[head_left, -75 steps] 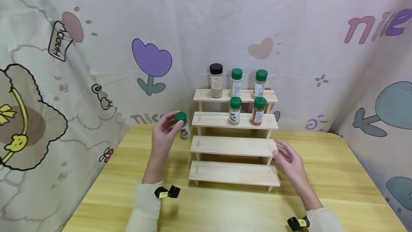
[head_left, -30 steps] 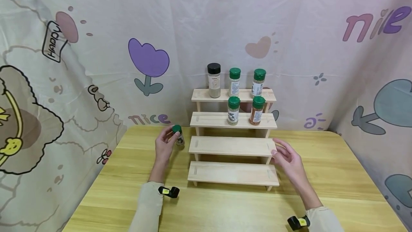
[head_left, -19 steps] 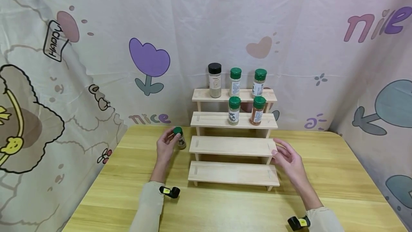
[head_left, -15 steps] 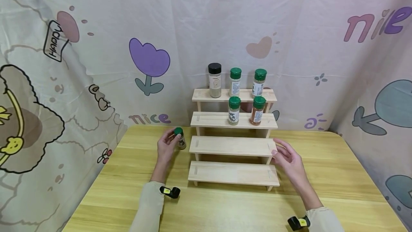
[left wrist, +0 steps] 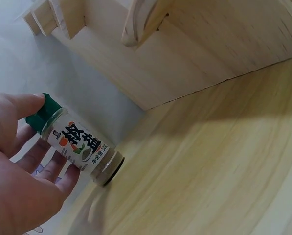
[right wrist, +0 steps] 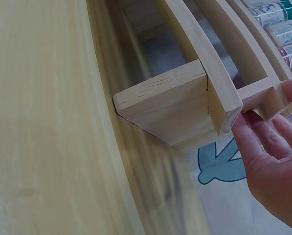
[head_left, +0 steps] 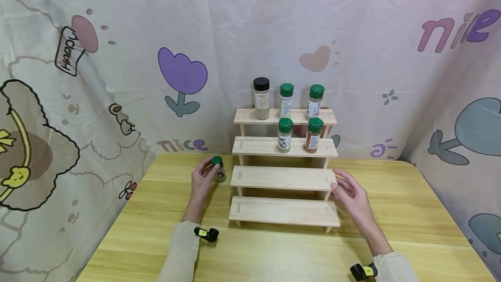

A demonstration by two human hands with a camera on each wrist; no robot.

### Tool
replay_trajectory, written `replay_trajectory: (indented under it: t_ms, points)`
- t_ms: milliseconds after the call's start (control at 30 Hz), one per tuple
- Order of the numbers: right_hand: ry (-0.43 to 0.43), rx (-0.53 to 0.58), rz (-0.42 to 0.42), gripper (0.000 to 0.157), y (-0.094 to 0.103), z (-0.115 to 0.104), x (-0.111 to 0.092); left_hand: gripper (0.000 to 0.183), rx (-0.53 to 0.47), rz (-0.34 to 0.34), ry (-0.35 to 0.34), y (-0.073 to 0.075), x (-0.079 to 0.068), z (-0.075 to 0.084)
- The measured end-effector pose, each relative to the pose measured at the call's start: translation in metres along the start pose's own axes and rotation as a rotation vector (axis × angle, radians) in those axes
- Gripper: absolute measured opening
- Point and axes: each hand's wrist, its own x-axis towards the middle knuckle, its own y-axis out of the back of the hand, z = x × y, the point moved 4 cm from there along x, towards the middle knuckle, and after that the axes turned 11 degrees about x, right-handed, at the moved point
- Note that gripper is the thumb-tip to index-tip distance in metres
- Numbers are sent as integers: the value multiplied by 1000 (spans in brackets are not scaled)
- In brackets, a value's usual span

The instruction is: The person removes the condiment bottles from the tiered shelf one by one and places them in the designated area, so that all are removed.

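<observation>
Holding jar (left wrist: 76, 139), between left thumb (left wrist: 27, 105) and fingers (left wrist: 54, 168)

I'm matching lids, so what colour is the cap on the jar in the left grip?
The cap is dark green, clearest in the left wrist view.

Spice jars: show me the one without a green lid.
The black-lidded jar, leftmost on the top shelf; the five others, including the held jar in the left hand, all have green lids.
</observation>
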Motion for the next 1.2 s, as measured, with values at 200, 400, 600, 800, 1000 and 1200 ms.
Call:
replay_trajectory:
  t_ms: [200, 400, 600, 800, 1000, 1200]
  points:
    - [-4, -1, 4, 52, 1, 0, -1, 45, 3, -1, -49, -1, -1, 1]
    - [-2, 11, 4, 53, 1, 0, -1, 48, -17, -19, -85, -3, 0, 5]
    - [-2, 18, 0, 53, 1, 1, -2, 48, -27, -38, -98, 0, -3, 18]
    - [-4, 13, 0, 54, 2, 1, -3, 45, 79, 10, -220, 2, -9, 48]
    - [2, 10, -1, 52, 2, 0, -2, 41, 106, 48, -353, -3, -26, 83]
    - [-5, -5, 1, 53, 1, 1, -1, 41, 30, -58, -414, -24, -46, 114]
